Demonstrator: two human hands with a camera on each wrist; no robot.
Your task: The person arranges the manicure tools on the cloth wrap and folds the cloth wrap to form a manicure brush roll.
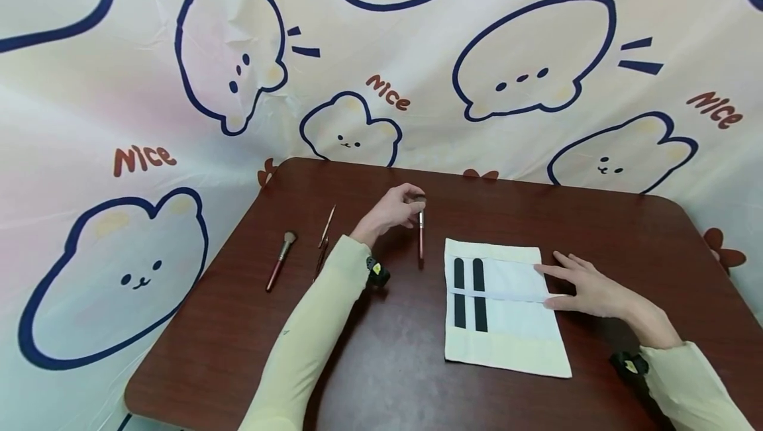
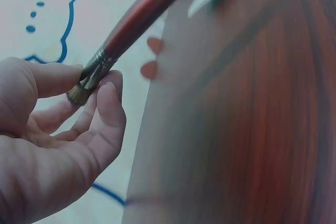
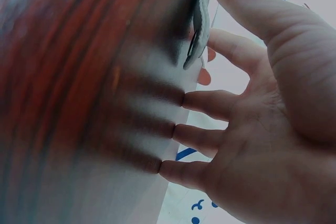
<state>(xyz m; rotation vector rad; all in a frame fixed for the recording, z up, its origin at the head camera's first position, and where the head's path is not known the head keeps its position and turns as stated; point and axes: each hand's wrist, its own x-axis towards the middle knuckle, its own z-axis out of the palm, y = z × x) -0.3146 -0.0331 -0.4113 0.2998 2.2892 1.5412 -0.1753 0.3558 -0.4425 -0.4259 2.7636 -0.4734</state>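
My left hand (image 1: 396,208) pinches a makeup brush (image 1: 421,239) by its silver ferrule, close to the short brown bristles. In the left wrist view the brush's red-brown handle (image 2: 147,14) slants up and away from the fingers, over the table. A white cloth brush pouch (image 1: 515,348) lies flat to the right of the brush. Two black strips (image 1: 479,315) with rounded tops sit side by side under its white band. My right hand (image 1: 596,295) rests at the pouch's right edge, thumb and index finger on the cloth. In the right wrist view its other fingertips (image 3: 184,99) touch the tabletop.
On the left of the dark brown table (image 1: 393,351) lies a thicker makeup brush (image 1: 279,265), bristles pointing away. A thin stick-like tool (image 1: 327,224) and a dark slim one (image 1: 322,255) lie near the left forearm, which partly covers them. A cartoon-printed curtain (image 1: 429,87) hangs behind.
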